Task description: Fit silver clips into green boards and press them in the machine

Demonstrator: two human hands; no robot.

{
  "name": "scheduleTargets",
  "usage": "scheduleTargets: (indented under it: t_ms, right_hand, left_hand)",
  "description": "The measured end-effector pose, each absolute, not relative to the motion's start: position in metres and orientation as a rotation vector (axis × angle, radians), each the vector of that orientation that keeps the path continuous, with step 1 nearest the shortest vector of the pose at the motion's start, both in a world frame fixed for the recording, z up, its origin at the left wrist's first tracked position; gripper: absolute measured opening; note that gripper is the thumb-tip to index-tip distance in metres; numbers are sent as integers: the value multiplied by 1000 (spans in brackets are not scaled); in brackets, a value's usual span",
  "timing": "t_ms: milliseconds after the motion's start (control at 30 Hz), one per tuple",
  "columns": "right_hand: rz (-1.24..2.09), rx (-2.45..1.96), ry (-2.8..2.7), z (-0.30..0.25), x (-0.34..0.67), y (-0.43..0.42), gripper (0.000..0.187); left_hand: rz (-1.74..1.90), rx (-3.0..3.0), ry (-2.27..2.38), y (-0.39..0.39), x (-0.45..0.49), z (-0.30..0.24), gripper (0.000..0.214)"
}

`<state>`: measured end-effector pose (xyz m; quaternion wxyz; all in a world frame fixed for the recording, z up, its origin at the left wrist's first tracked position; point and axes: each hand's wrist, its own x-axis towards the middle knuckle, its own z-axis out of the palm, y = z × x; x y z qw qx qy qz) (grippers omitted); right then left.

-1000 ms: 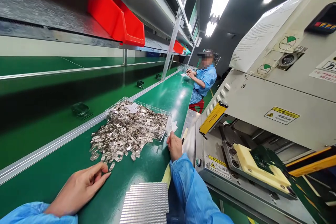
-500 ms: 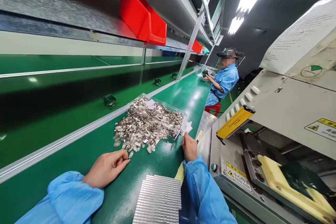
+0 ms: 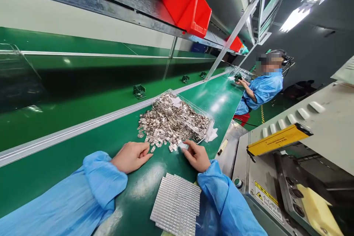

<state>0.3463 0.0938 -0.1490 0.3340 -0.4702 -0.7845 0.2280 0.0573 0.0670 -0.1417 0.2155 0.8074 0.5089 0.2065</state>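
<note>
A heap of small flat metal pieces [image 3: 163, 121] spills out of a clear plastic tray [image 3: 210, 127] onto the green bench. My left hand [image 3: 131, 156] rests at the heap's near left edge, finger and thumb curled together beside a loose piece; anything between them is hidden. By the heap's near right edge, my right hand [image 3: 197, 156] pinches a small white scrap [image 3: 182, 145], which looks like paper or film. Closer to me lies a block of silvery metal strips [image 3: 177, 202] in tight rows. More white scraps [image 3: 212, 135] lie at the tray's right corner.
On the right stands a machine with a yellow bar [image 3: 279, 140] and a warning label. Above the bench, a shelf carries a red bin [image 3: 186, 3]. Dark green parts [image 3: 139, 91] sit behind the metal rail. A co-worker in blue [image 3: 262, 86] sits farther along.
My right hand has moved left from the tray's corner to the heap's near edge, now with a white scrap. My left hand stays by the heap. The view has turned left.
</note>
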Motion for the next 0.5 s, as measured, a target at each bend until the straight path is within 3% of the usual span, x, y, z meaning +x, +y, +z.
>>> scheduleTargets:
  t_ms: [133,500]
  right_hand:
    - [486,-1265,-2085,-150,330,105,36]
    - [368,-1309,-2135,-150,322,107,23]
  left_hand:
    - [577,2259,1416,69,57,-145,35]
    - [570,2243,1517,75,68,-149,27]
